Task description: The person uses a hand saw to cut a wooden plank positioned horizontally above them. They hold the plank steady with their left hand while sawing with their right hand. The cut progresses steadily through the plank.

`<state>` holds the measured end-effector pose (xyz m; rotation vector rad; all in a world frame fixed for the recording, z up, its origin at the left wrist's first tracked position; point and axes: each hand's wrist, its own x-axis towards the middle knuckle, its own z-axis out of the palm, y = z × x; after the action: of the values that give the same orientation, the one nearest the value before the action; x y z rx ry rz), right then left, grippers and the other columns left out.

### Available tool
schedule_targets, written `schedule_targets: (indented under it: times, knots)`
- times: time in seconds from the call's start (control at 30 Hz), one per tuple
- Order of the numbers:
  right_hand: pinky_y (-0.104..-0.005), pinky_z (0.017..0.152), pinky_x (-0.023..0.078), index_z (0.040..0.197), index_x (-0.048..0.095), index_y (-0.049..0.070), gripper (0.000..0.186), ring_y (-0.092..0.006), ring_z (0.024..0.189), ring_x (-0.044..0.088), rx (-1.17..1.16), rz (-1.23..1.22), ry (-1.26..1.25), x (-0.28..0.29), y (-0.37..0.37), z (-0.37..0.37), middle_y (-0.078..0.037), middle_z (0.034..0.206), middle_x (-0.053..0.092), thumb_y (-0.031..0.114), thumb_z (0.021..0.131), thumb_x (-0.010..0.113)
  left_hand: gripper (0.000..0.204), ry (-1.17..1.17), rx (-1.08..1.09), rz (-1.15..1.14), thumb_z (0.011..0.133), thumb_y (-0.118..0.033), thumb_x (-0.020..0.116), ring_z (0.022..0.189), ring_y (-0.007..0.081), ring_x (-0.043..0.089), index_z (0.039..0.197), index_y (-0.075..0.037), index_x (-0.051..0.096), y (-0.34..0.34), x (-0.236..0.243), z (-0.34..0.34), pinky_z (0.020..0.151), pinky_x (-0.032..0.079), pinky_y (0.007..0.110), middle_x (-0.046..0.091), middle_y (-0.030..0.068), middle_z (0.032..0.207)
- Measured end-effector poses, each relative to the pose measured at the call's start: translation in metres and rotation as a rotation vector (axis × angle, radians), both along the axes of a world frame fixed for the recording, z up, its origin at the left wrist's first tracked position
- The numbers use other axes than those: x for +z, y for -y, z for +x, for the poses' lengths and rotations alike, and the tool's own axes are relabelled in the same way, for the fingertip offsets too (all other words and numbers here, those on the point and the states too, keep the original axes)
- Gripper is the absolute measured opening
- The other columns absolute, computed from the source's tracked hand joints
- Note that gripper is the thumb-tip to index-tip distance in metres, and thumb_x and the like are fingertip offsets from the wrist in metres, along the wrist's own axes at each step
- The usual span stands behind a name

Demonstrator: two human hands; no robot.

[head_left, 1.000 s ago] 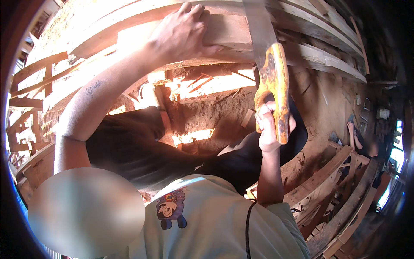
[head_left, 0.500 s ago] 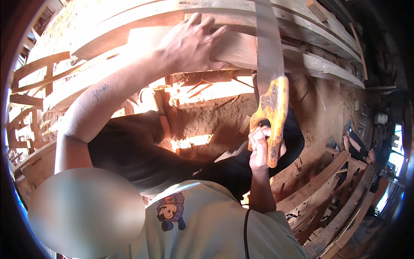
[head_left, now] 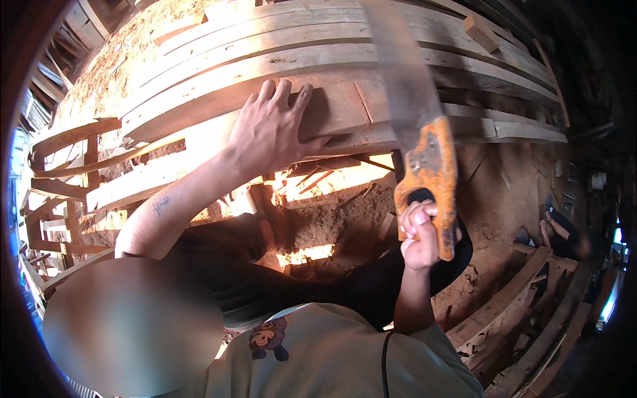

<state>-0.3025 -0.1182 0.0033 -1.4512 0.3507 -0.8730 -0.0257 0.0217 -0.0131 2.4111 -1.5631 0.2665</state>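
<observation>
My left hand (head_left: 272, 129) lies spread on a wooden board (head_left: 338, 99), palm down, and its thumb points right along the near edge. To the right of that hand a thin dark reddish line (head_left: 363, 103) runs across the board. My right hand (head_left: 421, 232) is wrapped round the worn orange-yellow grip of a handsaw (head_left: 431, 159). The wide saw blade (head_left: 401, 73) points away from me, just right of the line, and is smeared by motion. Whether the blade touches the wood I cannot tell.
Several long beams (head_left: 265, 63) lie side by side beyond the board, with a small wood block (head_left: 481, 33) on top. A wooden frame (head_left: 79, 159) stands at left, another timber frame (head_left: 504, 298) at lower right. Another person (head_left: 564, 232) is at far right.
The saw has shifted right relative to the board, and the line across the wood now shows left of the blade. My left hand stays spread on the board; the whole view has shifted.
</observation>
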Motion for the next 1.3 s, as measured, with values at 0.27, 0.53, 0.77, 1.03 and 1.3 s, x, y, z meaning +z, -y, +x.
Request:
schedule_targets:
  times: [0.27, 0.53, 0.77, 1.03, 1.3]
  knots:
    - [-0.0286, 0.053, 0.034, 0.088, 0.044, 0.006, 0.017, -0.0097, 0.054, 0.037, 0.277, 0.365, -0.056, 0.019, 0.016, -0.020, -0.002, 0.068, 0.039, 0.008, 0.104, 0.049, 0.100, -0.050, 0.046, 0.196, 0.093, -0.070, 0.068, 0.123, 0.0356, 0.058, 0.137, 0.018, 0.053, 0.000, 0.009, 0.001, 0.101, 0.055, 0.046, 0.058, 0.0252, 0.129]
    - [-0.0283, 0.048, 0.035, 0.087, 0.043, 0.011, 0.018, -0.0090, 0.048, 0.034, 0.197, 0.531, -0.144, 0.013, 0.033, -0.011, 0.001, 0.064, 0.039, 0.017, 0.101, 0.054, 0.088, 0.025, 0.036, 0.063, 0.089, -0.064, 0.077, 0.120, 0.0335, 0.057, 0.129, 0.012, 0.058, -0.007, -0.005, 0.002, 0.101, 0.055, 0.045, 0.060, 0.0217, 0.121]
    - [-0.0265, 0.053, 0.035, 0.088, 0.046, 0.012, 0.016, -0.0085, 0.053, 0.037, -0.010, 0.348, -0.161, 0.018, 0.072, -0.028, 0.002, 0.068, 0.039, 0.016, 0.102, 0.053, 0.096, 0.062, 0.006, 0.037, 0.092, -0.076, 0.065, 0.118, 0.0326, 0.062, 0.122, 0.014, 0.062, -0.009, -0.004, 0.003, 0.099, 0.059, 0.043, 0.065, 0.0227, 0.118]
    - [-0.0270, 0.056, 0.035, 0.093, 0.047, 0.011, 0.013, -0.0091, 0.055, 0.038, -0.034, 0.126, 0.023, 0.008, 0.087, -0.046, 0.002, 0.070, 0.039, 0.014, 0.104, 0.052, 0.104, 0.055, 0.033, 0.085, 0.093, -0.079, 0.061, 0.122, 0.0332, 0.060, 0.133, 0.018, 0.059, -0.006, -0.001, 0.003, 0.103, 0.057, 0.043, 0.064, 0.0241, 0.123]
    - [-0.0259, 0.056, 0.035, 0.090, 0.046, 0.012, 0.014, -0.0086, 0.055, 0.037, -0.101, 0.096, 0.002, -0.021, 0.081, -0.059, 0.002, 0.071, 0.039, 0.012, 0.103, 0.050, 0.100, 0.074, 0.014, 0.041, 0.092, -0.076, 0.064, 0.121, 0.0336, 0.060, 0.134, 0.015, 0.060, -0.003, -0.008, 0.003, 0.105, 0.054, 0.044, 0.062, 0.0238, 0.125]
